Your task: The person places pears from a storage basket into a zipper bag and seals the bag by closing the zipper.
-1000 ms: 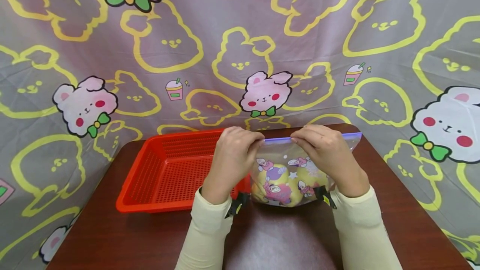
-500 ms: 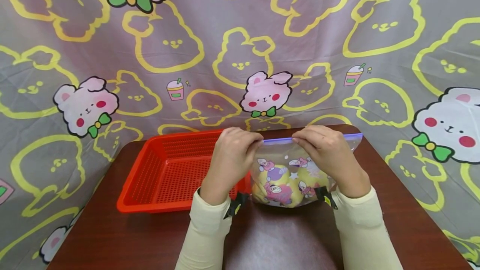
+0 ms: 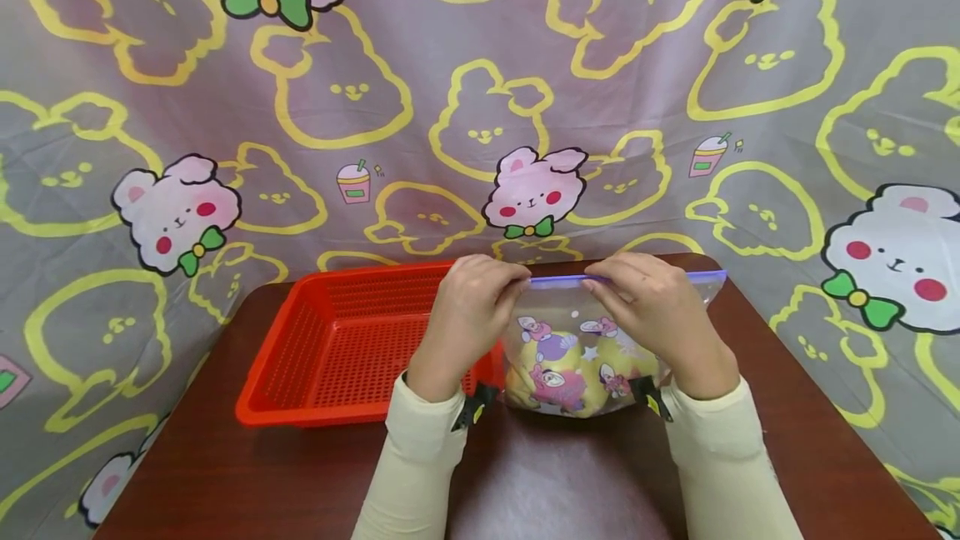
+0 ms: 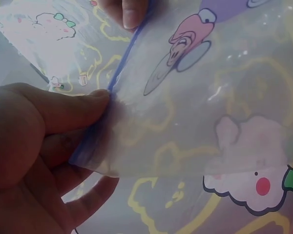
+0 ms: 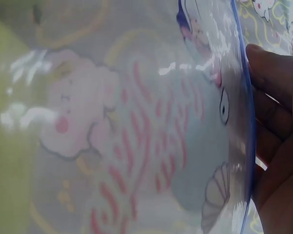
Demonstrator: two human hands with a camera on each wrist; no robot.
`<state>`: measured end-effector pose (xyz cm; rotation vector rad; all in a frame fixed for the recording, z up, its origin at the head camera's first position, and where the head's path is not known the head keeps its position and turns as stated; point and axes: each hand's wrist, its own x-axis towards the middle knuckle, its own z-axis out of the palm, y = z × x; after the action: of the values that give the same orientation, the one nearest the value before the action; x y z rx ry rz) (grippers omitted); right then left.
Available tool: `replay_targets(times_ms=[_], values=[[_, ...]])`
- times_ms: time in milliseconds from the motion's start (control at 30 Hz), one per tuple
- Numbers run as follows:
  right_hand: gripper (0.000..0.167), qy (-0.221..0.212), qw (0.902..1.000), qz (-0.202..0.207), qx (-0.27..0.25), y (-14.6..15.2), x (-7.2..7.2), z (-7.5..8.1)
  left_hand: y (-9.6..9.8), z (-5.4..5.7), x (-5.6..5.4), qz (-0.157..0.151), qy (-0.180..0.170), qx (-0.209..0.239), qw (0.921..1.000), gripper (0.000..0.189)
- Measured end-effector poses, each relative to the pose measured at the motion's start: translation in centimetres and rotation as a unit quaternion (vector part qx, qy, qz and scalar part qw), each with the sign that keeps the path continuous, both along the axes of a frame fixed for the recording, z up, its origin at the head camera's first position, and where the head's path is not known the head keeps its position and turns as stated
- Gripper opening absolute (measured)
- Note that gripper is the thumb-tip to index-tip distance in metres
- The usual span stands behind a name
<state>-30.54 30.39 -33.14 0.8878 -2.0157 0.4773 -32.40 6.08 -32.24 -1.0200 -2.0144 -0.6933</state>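
A clear zip bag (image 3: 552, 315) printed with pink and purple cartoon figures stands upright, with several round yellow things inside. Its purple zip strip (image 3: 557, 281) runs along the top. My left hand (image 3: 474, 307) pinches the strip near its left end; in the left wrist view the thumb (image 4: 80, 111) lies on the strip with fingers behind it. My right hand (image 3: 660, 307) pinches the strip right of the middle, and the strip's right end sticks out beyond it. In the right wrist view the right thumb (image 5: 268, 66) meets the blue-purple edge.
A red plastic basket (image 3: 281, 357) with perforated walls stands left of the bag, partly behind my left arm. Both lie on a dark brown table (image 3: 300, 482). A grey cartoon-printed curtain (image 3: 420, 40) hangs right behind the table.
The head view has shifted very slightly. Both hands keep their pinch on the bag's strip in nearly the same places.
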Motion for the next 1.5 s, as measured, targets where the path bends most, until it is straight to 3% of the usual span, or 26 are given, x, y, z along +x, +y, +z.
replay_targets(times_ms=[300,567,933,1500], values=[[0.019,-0.01,0.9998,-0.016,0.005,-0.8,-0.1,-1.0,0.5,-1.0,-0.1,0.003,-0.004,-0.012,0.9999,0.007],[0.019,-0.004,1.0,-0.006,0.004,-1.8,-0.6,-1.3,0.8,-1.4,-0.1,0.006,-0.01,-0.01,0.9999,0.005],[0.014,-0.007,0.9998,0.013,0.012,-2.8,-1.0,-1.0,0.5,-1.4,0.0,0.006,-0.01,-0.005,0.9999,0.005],[0.014,0.008,0.9988,0.045,0.017,-2.9,-1.0,0.2,-0.4,-0.2,0.0,-0.017,-0.021,-0.006,0.9996,0.012]])
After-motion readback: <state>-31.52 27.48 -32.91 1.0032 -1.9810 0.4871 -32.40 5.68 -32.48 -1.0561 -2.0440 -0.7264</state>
